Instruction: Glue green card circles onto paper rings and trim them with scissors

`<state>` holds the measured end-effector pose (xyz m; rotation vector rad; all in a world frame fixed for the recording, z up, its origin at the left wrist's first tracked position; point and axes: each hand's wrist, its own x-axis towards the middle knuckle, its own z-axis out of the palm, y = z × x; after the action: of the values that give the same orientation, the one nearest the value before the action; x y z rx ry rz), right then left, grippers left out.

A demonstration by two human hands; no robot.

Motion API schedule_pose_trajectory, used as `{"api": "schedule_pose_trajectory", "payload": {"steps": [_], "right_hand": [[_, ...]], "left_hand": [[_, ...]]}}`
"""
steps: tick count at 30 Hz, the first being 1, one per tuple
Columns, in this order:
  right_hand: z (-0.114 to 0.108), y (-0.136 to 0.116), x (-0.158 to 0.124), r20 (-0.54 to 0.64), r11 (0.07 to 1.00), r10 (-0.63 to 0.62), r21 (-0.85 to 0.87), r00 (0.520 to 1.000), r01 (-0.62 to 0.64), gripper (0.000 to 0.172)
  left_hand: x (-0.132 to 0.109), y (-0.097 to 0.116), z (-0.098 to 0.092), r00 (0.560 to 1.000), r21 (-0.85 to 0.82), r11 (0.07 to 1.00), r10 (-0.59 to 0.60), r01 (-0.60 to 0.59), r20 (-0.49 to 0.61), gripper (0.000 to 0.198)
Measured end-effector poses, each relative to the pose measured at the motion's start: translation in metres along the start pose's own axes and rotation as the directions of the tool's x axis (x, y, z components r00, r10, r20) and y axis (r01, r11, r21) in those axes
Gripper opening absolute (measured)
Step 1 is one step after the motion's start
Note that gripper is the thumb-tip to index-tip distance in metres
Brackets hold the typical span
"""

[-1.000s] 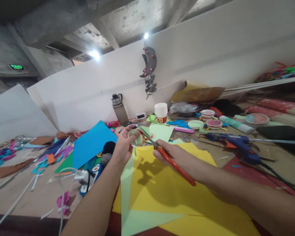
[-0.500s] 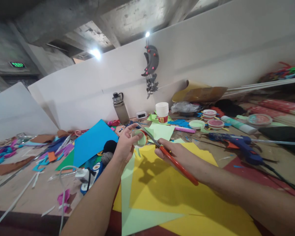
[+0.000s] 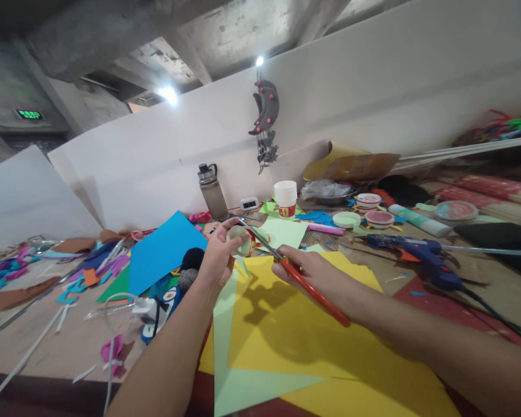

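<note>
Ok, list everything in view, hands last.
scissors: 1, red handles, centre
round piece: 1, pale green, centre
sheets: several, yellow and pale green, front
blue sheet: 1, blue, left
power strip: 1, blue and white, left
bottle: 1, grey, back
display: 1, white, back
cup stack: 1, white and red, back
moon: 1, grey, hanging high
glue gun: 1, blue, right
tube: 1, white and green, right
scraps: many, mixed, across table
exit sign: 1, green, upper left
left hand: 1, bare, holding round piece
right hand: 1, bare, holding scissors
</note>
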<state>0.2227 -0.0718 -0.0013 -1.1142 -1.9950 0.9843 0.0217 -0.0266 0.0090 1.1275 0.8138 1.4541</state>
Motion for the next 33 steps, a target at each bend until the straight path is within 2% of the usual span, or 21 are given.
{"api": "schedule_pose_trajectory", "payload": {"steps": [23,28,33], "right_hand": [[0.0021,-0.0016,0.0006,-0.012,0.999,0.034,0.023,0.999,-0.033,0.04],[0.002,-0.0038,-0.0001,-0.021,0.998,0.042,0.044,0.999,-0.041,0.038],[0.0012,-0.0044,-0.0005,-0.02,0.998,0.044,0.036,0.999,-0.043,0.04]], "left_hand": [[0.0006,0.0026,0.0004,0.999,-0.002,1.0,-0.013,0.013,-0.032,0.066],[0.0016,0.0038,-0.0006,0.997,-0.007,1.0,-0.006,0.006,-0.075,0.058],[0.003,0.0034,-0.0029,0.996,-0.001,1.0,-0.001,0.001,-0.086,0.06]]}}
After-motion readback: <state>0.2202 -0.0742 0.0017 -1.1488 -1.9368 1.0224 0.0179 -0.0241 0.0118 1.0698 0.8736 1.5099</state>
